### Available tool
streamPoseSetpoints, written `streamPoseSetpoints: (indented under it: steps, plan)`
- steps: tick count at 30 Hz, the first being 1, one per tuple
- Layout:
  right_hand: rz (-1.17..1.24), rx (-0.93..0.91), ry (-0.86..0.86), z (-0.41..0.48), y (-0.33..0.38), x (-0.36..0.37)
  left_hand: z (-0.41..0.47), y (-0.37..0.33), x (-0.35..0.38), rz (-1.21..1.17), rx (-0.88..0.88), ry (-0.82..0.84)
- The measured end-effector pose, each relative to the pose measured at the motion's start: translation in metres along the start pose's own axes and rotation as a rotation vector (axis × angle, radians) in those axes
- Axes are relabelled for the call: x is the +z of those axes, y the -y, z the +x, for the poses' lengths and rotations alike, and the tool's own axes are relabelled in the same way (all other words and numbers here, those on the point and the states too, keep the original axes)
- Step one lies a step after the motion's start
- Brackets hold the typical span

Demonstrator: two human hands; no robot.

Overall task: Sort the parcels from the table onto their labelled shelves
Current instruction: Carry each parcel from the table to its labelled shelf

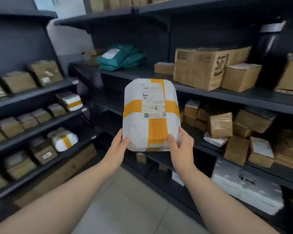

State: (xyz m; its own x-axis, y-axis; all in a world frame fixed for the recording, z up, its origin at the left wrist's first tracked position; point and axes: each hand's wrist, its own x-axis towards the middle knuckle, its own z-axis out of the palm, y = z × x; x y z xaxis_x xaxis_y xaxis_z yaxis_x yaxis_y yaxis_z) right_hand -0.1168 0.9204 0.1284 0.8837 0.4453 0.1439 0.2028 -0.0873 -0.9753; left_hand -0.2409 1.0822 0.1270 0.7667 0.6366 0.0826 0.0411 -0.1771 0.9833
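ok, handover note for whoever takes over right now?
Left hand and right hand: each grips a lower corner of the white parcel with orange tape, held upright, label facing the camera, handwritten 1-8.
Position: standing between the left shelves and right shelves, both stocked with parcels.
Done: this parcel is in hand.
Left: find shelf 1-8 and set it there; shelf tags are too blurred to read.
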Motion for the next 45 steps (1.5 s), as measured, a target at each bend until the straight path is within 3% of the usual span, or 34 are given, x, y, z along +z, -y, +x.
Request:
streamPoseSetpoints:
  steps: [7, 12, 17, 23, 32, 45]
  plan:
    - [-0.003, 0.020, 0.359, 0.052, -0.007, 0.134, 0.015, 0.040, -0.108, 0.096, -0.087, -0.299]
    - [-0.078, 0.027, 0.553, 0.106, -0.019, 0.201, 0.050, 0.085, -0.152, 0.105, -0.246, -0.470]
    - [-0.157, 0.054, 0.694, 0.161, -0.036, 0.244, 0.088, 0.109, -0.161, 0.103, -0.402, -0.569]
    - [-0.189, 0.073, 0.803, 0.205, -0.064, 0.288, 0.119, 0.126, -0.154, 0.015, -0.448, -0.669]
    - [-0.333, 0.138, 0.886, 0.237, -0.106, 0.364, 0.158, 0.174, -0.189, -0.055, -0.576, -0.667]
    - [-0.339, 0.358, 0.838, 0.298, -0.155, 0.537, 0.273, 0.269, -0.350, -0.132, -0.793, -0.413]
